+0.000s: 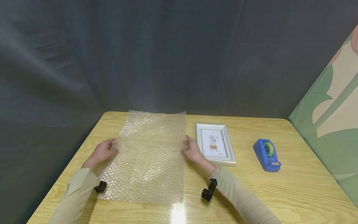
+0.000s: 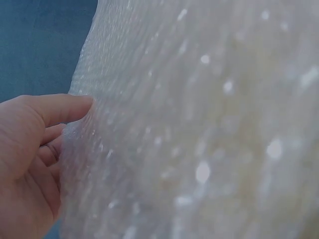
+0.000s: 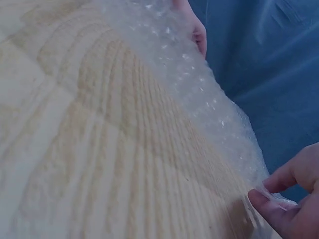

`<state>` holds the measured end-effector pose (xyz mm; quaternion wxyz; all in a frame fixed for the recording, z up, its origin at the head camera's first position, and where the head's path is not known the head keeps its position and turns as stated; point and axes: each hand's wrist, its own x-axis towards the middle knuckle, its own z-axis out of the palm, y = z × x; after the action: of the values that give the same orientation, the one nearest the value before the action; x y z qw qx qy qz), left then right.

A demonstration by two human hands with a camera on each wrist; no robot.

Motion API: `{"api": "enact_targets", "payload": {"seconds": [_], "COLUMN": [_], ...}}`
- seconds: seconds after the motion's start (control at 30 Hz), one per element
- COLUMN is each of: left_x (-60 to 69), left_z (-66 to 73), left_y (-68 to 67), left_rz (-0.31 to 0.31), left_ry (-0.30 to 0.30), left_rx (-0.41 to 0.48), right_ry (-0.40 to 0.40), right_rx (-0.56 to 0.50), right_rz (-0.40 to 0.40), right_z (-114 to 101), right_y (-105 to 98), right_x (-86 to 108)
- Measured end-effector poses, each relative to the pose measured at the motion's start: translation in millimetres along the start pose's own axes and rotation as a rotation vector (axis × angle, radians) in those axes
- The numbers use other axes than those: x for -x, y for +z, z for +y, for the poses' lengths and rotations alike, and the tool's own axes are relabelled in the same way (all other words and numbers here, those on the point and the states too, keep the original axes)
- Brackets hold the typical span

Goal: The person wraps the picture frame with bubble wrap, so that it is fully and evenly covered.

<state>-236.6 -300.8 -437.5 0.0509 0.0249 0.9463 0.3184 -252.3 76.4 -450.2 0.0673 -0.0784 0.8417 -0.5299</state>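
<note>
Closest to me, a bright glare (image 1: pixel 178 214) shines on the wood-grain table (image 1: pixel 305 183), and two beige sleeves, the left (image 1: pixel 75 193) and the right (image 1: pixel 241 196), reach in over it. A small black device sits at each wrist, one on the left (image 1: pixel 101 187) and one on the right (image 1: pixel 207 194).

Between the arms spreads a large clear sheet of bubble wrap (image 1: pixel 151 158) over the left half of the table, wood showing through it. The left hand (image 1: pixel 103 152) pinches its left edge, thumb on the near face and fingers behind. Across from it, the right hand (image 1: pixel 193 152) nips the right edge between thumb and forefinger.

Well to the right stands a blue tape dispenser (image 1: pixel 262 155) with a roll of green tape (image 1: pixel 269 149). Just beyond the right hand, a white-framed picture (image 1: pixel 213 143) lies face up, showing a potted plant; the hand and wrist cover its lower left corner.

The sheet's far end shows slightly above the table's back edge, against a dark curtain (image 1: pixel 173 56). Off to the right is a wall with big green leaves (image 1: pixel 338 130).
</note>
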Motion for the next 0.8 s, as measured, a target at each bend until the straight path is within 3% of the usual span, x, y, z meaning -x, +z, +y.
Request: {"api": "enact_targets", "payload": {"seconds": [0.13, 0.33, 0.63, 0.8], "left_x": [0.5, 2.5, -2.8, -4.0], "left_z": [2.1, 8.4, 18.1, 23.9], "left_y": [-0.5, -1.4, 1.4, 1.3], "left_rz": [0.023, 0.074, 0.120, 0.135], "left_ry": [-0.009, 0.010, 0.071, 0.077], "left_rx": [0.011, 0.005, -0.001, -0.016], "right_ry": [-0.008, -0.082, -0.133, -0.163], "right_rx": [0.012, -0.029, -0.062, -0.098], "right_rz": [0.004, 0.009, 0.048, 0.072], "right_z": [-1.8, -3.7, -1.9, -7.2], "right_y": [-1.6, -5.3, -6.6, -5.6], "right_x": [-0.1, 4.0, 26.8, 45.6]}}
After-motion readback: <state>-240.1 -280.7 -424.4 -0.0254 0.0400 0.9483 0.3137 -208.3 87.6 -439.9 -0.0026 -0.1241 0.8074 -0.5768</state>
